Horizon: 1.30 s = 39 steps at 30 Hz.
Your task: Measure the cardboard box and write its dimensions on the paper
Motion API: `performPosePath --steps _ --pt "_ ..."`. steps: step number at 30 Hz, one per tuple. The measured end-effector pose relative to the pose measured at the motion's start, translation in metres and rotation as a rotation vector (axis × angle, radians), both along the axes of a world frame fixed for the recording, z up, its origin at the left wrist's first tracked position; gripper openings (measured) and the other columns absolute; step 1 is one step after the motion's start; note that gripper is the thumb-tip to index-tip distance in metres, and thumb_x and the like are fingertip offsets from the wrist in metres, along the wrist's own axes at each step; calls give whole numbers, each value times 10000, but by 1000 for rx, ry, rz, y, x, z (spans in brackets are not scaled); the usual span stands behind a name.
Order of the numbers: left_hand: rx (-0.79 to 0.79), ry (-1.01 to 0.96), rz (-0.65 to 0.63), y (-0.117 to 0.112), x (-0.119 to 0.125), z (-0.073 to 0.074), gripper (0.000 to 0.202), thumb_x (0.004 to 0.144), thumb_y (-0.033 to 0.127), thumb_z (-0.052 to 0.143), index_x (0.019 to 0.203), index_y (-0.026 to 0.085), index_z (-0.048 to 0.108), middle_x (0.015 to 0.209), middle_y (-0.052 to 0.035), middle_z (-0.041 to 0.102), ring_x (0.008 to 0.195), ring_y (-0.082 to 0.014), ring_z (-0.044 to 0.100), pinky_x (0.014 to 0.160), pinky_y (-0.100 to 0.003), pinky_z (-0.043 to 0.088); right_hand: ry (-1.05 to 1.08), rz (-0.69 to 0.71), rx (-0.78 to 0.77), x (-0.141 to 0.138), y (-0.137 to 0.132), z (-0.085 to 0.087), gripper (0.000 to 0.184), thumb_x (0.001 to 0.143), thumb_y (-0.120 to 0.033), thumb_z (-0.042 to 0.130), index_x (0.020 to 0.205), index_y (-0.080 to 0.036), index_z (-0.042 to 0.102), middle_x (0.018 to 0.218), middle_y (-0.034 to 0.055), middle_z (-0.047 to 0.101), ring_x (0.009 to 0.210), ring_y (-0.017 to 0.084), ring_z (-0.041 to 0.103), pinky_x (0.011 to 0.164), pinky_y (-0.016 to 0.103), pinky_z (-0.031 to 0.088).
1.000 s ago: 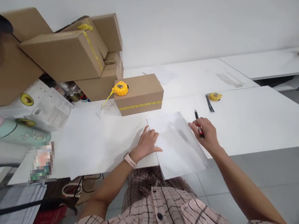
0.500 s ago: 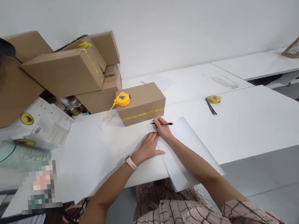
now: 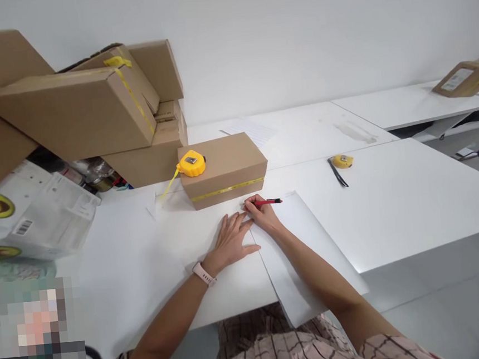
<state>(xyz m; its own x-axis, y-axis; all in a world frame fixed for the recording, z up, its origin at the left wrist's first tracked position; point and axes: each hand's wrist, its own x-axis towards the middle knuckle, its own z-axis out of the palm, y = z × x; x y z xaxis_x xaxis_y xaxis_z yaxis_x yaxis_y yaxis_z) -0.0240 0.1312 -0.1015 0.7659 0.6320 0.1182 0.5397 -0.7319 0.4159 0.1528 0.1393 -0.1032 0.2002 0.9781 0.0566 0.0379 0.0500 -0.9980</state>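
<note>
My right hand (image 3: 262, 214) is closed round a red and black pen (image 3: 269, 201), its tip at the top left corner of a white sheet of paper (image 3: 307, 235). The sheet hangs over the table's front edge. Flat beside it, with fingers apart, lies my left hand (image 3: 234, 238), its fingertips near the right hand and its thumb over the paper's left edge. Just beyond both hands sits a cardboard box (image 3: 225, 158) with a yellow tape measure strip along its front. The yellow tape measure case (image 3: 192, 163) rests on the box's top left.
Cardboard boxes (image 3: 70, 116) are stacked at the left, above a white carton with avocado pictures (image 3: 37, 214). A second yellow tape measure (image 3: 342, 161) with a black strap lies on the white table (image 3: 393, 205) to the right. Another box (image 3: 463, 79) stands at the far right.
The view has shifted slightly. The pen now leans a little flatter in my right hand, and the fingers of my left hand are spread wider.
</note>
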Motion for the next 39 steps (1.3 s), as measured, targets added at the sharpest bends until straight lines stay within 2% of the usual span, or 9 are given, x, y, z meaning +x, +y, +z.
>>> performPosePath --steps 7,11,14,21,32,39 --pt "-22 -65 -2 7 -5 2 570 891 537 669 1399 296 571 1511 -98 513 1450 -348 378 1233 -607 134 -118 -80 -6 1 3 -5 248 840 -456 625 897 -230 541 792 -7 579 706 161 527 674 303 439" --pt "-50 -93 11 11 -7 1 481 926 484 637 1366 293 602 1443 -84 584 1437 -337 411 1230 -582 173 -167 -146 -40 -1 1 -1 277 824 -416 623 710 -243 439 665 -34 481 641 146 461 623 291 388" --pt "-34 -62 3 12 -7 1 469 941 462 626 1373 280 592 1441 -77 589 1442 -328 409 1231 -579 175 -215 -129 -32 -1 -1 1 255 819 -348 588 677 -243 404 611 -56 424 599 134 418 604 290 342" --pt "0 -7 -6 11 -7 4 448 951 412 631 1371 261 585 1444 -72 588 1438 -315 411 1227 -574 194 -228 -101 -12 -2 2 -6 231 796 -346 595 678 -237 429 605 -62 433 590 129 413 596 287 326" --pt "1 -33 -2 13 -8 -3 454 944 411 636 1371 265 594 1446 -66 585 1433 -307 412 1233 -565 184 -248 -94 3 -1 2 -10 248 817 -360 596 683 -237 428 619 -58 458 605 133 446 605 282 341" --pt "-2 -25 -3 13 -8 -2 450 947 407 635 1367 251 594 1434 -68 596 1429 -306 416 1229 -567 182 -262 -94 0 -2 3 -11 252 804 -356 602 674 -240 420 606 -59 461 590 135 446 602 284 342"
